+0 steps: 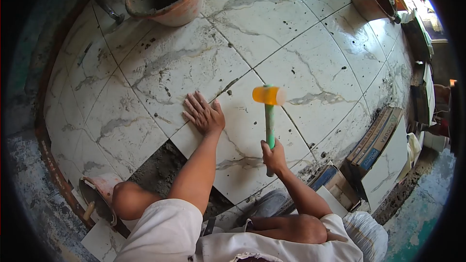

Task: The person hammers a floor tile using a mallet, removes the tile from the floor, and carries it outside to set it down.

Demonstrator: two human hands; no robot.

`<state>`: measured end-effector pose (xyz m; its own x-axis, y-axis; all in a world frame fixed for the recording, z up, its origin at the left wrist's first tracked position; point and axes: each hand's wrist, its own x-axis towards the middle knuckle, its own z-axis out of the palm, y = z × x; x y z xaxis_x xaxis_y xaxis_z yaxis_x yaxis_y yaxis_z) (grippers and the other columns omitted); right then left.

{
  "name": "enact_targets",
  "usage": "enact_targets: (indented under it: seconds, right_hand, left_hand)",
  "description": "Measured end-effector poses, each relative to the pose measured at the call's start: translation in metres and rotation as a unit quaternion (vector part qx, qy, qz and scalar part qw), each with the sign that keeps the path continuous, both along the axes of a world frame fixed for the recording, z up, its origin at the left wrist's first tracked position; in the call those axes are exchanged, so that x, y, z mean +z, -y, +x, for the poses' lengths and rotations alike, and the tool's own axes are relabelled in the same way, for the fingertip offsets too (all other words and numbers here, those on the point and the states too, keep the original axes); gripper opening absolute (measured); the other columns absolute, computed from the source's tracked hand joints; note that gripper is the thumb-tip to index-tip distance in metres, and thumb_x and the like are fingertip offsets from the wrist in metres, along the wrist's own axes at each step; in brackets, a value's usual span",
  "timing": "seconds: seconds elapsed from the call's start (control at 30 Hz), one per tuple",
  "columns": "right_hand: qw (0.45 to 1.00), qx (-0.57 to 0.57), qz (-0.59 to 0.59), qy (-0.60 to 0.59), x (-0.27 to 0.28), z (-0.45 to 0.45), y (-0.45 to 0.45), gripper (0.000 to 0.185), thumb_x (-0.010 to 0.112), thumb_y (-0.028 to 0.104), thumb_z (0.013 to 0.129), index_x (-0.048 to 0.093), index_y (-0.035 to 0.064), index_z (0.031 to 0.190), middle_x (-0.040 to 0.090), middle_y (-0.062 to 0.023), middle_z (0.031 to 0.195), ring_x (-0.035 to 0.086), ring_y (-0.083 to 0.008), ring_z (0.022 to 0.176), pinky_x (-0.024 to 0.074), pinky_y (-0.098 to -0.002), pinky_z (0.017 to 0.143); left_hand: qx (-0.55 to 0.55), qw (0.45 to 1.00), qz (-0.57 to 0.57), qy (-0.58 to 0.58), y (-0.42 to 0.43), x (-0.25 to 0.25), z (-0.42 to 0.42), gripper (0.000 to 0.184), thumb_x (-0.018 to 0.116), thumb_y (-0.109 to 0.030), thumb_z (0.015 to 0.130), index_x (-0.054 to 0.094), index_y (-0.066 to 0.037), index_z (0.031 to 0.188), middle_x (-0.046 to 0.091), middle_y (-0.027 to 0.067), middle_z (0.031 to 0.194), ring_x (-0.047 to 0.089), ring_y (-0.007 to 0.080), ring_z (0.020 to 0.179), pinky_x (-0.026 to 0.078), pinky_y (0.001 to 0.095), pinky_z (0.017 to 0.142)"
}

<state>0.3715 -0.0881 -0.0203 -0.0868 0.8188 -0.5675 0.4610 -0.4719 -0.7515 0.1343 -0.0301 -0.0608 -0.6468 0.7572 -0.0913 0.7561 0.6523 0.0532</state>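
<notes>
My left hand (205,115) lies flat on the marbled floor tiles (174,68), fingers spread, across a joint between two tiles. My right hand (274,157) is wrapped round the green handle of a mallet (268,95) with an orange-yellow head. The mallet head is over the tile to the right of my left hand; whether it touches the tile I cannot tell. Dark, rough mortar (162,167) shows in a gap below my left hand, partly hidden by my left forearm.
A large bucket (182,14) stands at the top, another bucket (371,0) at the upper right. At the lower left is a smaller bucket (104,182) near my knee. Tile boxes (374,138) lie at the right, beside a leaning tile (386,170). Mortar crumbs dot the floor.
</notes>
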Motion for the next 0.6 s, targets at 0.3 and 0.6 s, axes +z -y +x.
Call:
enact_targets:
  seconds: [0.3, 0.6]
  right_hand:
    - [0.942, -0.098, 0.243, -0.210, 0.139, -0.008, -0.055, 0.022, 0.058, 0.020, 0.095, 0.048, 0.0031, 0.086, 0.048, -0.0010, 0.055, 0.047, -0.0090, 0.044, 0.0375, -0.0232, 0.042]
    - [0.980, 0.147, 0.088, 0.100, 0.055, 0.004, -0.049, 0.027, 0.069, 0.023, 0.085, 0.055, 0.0009, 0.092, 0.061, -0.0235, 0.068, 0.061, -0.0451, 0.066, 0.0481, -0.0479, 0.059]
  left_hand:
    - [0.086, 0.996, 0.018, 0.001, -0.045, -0.003, 0.004, 0.063, 0.034, -0.039, 0.100, 0.022, -0.006, 0.152, 0.015, 0.0121, 0.160, 0.012, 0.0272, 0.148, 0.009, 0.0561, 0.117]
    - [0.078, 0.995, 0.032, -0.048, -0.050, -0.008, 0.008, 0.065, 0.037, -0.040, 0.099, 0.022, -0.005, 0.151, 0.015, 0.0142, 0.160, 0.013, 0.0314, 0.148, 0.009, 0.0555, 0.117]
